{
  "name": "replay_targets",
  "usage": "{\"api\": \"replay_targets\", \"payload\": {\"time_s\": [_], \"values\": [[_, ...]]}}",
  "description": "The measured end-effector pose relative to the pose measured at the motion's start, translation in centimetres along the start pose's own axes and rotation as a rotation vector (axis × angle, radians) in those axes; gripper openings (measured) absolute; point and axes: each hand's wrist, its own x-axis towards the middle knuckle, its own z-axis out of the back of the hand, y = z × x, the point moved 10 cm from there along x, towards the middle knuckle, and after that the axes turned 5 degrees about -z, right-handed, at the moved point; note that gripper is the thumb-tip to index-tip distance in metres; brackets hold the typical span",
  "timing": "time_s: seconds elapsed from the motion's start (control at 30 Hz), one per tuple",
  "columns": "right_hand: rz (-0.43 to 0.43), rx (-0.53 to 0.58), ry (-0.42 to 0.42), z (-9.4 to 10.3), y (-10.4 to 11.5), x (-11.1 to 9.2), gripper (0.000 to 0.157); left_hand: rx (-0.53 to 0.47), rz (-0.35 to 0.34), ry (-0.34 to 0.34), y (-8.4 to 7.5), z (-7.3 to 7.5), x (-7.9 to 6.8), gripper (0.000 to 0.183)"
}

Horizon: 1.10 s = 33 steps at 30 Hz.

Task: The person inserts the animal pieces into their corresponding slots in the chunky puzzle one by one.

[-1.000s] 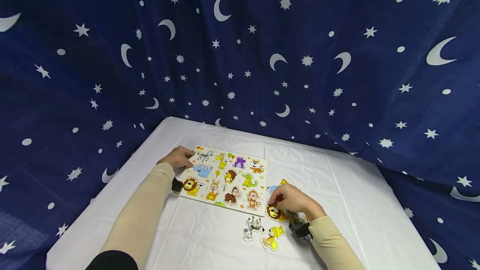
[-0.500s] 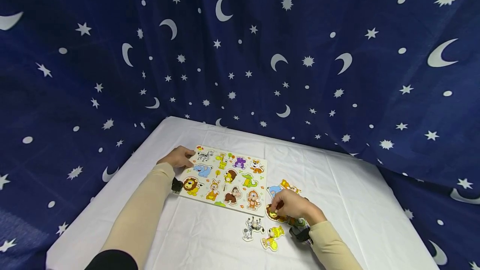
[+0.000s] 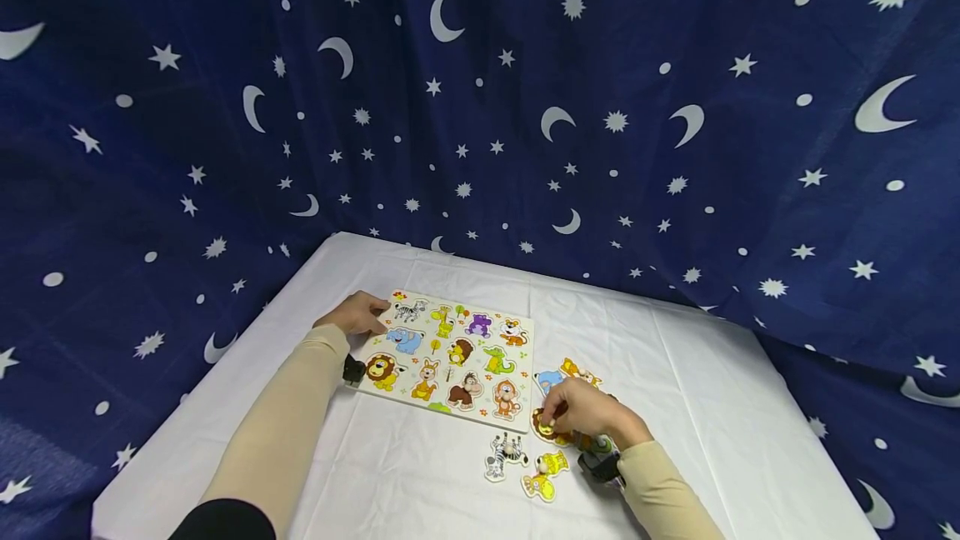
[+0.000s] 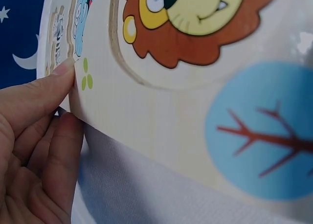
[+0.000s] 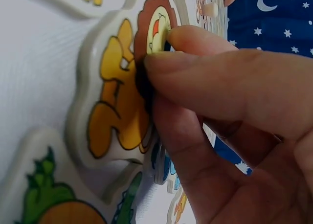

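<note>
By the left hand [image 3: 356, 315], the board [image 4: 161, 119] is gripped at its left edge; by the right hand [image 3: 588, 408], the lion piece [image 5: 117, 92] is pinched just right of the board. Since a second ago, the blue piece [image 3: 548, 380] has been further uncovered; the pinch seems settled.

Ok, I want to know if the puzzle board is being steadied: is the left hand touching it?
Touching. The left wrist view shows it: the thumb tip of the left hand rests on the printed face of the puzzle board.
</note>
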Motion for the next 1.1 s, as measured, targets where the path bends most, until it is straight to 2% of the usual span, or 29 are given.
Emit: {"api": "replay_targets", "payload": {"time_s": [0.53,0.77,0.93,1.1], "values": [[-0.046,0.074,0.010,0.6,0.2,-0.4,0.019,0.005,-0.045,0.012,-0.6,-0.1,-0.5,0.064],[-0.044,0.049,-0.010,1.1,1.0,-0.4,0.018,0.005,-0.049,0.018,-0.5,-0.1,-0.5,0.065],[-0.041,0.061,-0.009,1.1,1.4,-0.1,0.016,-0.031,-0.036,0.028,-0.4,-0.1,-0.6,0.065],[-0.011,0.081,-0.001,0.8,2.0,0.6,0.013,-0.003,-0.036,0.037,-0.8,-0.1,-0.8,0.067]]}}
